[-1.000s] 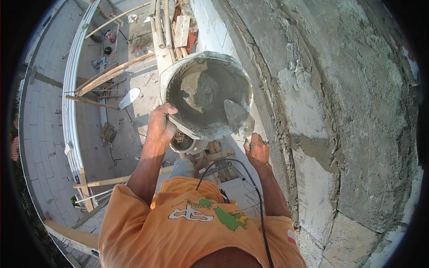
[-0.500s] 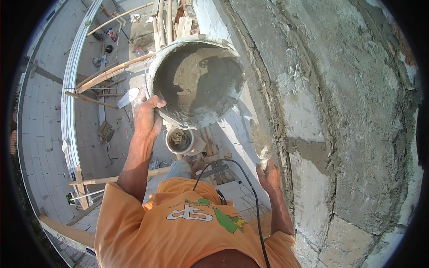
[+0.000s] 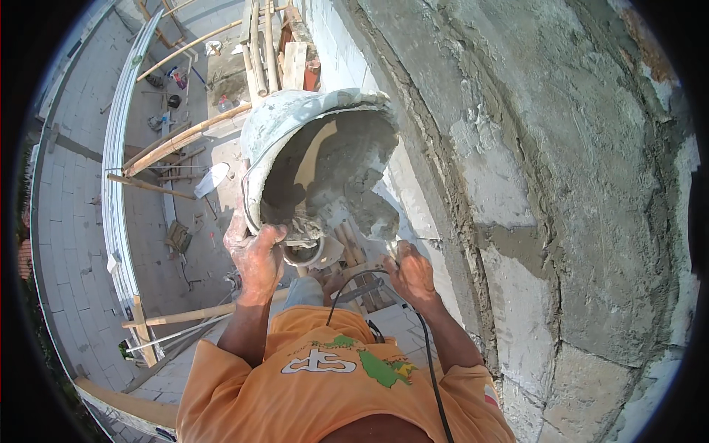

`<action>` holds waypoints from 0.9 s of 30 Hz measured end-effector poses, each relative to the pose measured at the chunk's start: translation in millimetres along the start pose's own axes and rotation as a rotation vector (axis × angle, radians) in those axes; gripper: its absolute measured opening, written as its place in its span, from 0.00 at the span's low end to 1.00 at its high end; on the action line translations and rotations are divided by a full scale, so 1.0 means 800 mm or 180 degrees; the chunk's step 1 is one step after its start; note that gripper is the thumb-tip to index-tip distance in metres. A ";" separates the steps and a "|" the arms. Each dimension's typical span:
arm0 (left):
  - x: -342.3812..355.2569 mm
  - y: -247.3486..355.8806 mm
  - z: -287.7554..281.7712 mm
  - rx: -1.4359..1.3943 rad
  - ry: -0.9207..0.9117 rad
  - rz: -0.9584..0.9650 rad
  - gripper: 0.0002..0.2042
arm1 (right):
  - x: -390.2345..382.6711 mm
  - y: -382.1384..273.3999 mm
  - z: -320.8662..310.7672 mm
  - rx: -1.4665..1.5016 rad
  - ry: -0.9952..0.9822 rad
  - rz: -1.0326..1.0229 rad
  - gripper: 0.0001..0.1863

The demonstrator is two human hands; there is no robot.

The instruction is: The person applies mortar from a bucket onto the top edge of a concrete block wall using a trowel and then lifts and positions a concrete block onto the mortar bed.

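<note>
Left hand (image 3: 258, 258) grips the tilted mortar bucket (image 3: 295, 140) by its near rim; right hand (image 3: 412, 272), just right, apparently closed on a trowel (image 3: 380, 221) scraping inside.

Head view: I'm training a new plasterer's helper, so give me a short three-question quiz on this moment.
1. True or false: the mortar pan is tilted with its open side facing the wall.
2. Which hand grips the pan's rim? A) left hand B) right hand C) neither
3. Fill in: the right hand holds a ____ coated in wet mortar, its blade at the pan's mouth.

Key
1. True: the pan is tipped on its side, with its grey inside showing.
2. A: the left hand clamps the lower rim.
3. trowel
</note>
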State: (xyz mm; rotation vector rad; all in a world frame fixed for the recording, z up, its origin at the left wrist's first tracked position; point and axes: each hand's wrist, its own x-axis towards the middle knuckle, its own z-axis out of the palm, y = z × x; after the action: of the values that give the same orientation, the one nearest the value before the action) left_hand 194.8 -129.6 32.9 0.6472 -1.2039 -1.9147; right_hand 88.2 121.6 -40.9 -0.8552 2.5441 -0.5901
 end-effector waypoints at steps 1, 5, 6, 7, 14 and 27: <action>-0.001 0.001 -0.002 0.0012 -0.0023 0.0034 0.26 | 0.001 -0.001 0.002 0.0023 0.0115 -0.0043 0.18; -0.009 0.009 -0.012 0.0128 -0.0016 0.0069 0.25 | -0.001 -0.005 0.011 0.0095 0.0283 0.0073 0.18; -0.011 0.012 -0.015 0.0159 0.0007 0.0091 0.25 | 0.001 -0.007 0.012 0.0107 0.0317 0.0102 0.18; -0.013 0.010 -0.017 0.0119 0.0064 0.0105 0.25 | 0.001 -0.005 0.013 0.0103 0.0353 0.0090 0.18; -0.013 -0.015 -0.039 0.0136 0.0167 -0.0017 0.26 | 0.016 0.024 0.010 -0.0038 0.0773 0.0095 0.18; 0.020 -0.044 -0.050 -0.0306 0.0417 -0.0491 0.31 | 0.005 0.067 -0.014 -0.0363 0.1240 0.0480 0.18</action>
State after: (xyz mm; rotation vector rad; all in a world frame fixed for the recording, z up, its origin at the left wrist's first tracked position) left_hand 203.3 -154.3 -16.1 0.8207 -0.9987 -2.0097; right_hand 54.5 160.6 -59.7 -0.6244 2.9870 -0.6187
